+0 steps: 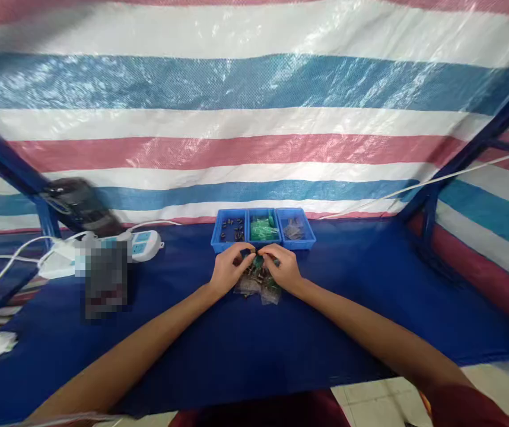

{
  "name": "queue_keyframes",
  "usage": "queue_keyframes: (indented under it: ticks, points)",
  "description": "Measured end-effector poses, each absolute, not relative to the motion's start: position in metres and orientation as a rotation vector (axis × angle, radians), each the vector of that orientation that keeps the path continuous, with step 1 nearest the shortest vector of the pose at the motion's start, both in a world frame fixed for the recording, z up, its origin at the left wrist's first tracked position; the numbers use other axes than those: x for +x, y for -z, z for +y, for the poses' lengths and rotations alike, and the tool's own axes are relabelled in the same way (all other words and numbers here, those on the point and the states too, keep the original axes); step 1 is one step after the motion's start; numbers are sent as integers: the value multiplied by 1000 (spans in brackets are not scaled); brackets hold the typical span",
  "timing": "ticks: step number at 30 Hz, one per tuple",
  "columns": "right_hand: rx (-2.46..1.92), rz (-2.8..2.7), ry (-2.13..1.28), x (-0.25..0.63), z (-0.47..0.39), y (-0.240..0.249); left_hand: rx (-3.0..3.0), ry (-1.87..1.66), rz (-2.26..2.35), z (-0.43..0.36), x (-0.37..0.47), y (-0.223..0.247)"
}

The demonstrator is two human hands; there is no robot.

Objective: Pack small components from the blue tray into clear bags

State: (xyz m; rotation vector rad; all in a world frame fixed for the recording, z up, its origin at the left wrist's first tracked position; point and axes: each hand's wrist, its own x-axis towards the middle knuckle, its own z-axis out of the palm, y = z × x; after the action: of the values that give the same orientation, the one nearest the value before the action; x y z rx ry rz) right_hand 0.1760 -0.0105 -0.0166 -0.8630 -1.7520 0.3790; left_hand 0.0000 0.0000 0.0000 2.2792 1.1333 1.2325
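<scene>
Mostly plastic from here, glossy to matt.
Beyond the hands (230, 270) (285, 268): smooth plastic trays (299, 244); behind those, glossy woven-look plastic sheeting (254, 124). Under the hands: shiny clear plastic bags (270, 295). Tabletop (254, 350) around: smooth, matt.

Left hand (230, 268) and right hand (285, 268) over plastic bags (270, 293), three blue trays (299, 244) behind, striped sheet (254, 153)

I see a white power strip (144, 245) near the back left corner of the bench (210, 362) and a stripy sheet (254, 151) behind.

A head-worn camera faces forward — and down; the blue table (245, 350) lies near.
</scene>
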Motion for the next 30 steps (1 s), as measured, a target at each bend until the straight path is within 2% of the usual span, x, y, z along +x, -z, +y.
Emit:
queue_keyframes:
  ticks: [12, 30]
  points:
    - [-889, -1754, -446, 180, -13, 16, 2353, -1296, 1012, 2, 2, 2]
    - [-884, -1762, -429, 181, -11, 17, 2202, -1247, 1106, 3, 0, 9]
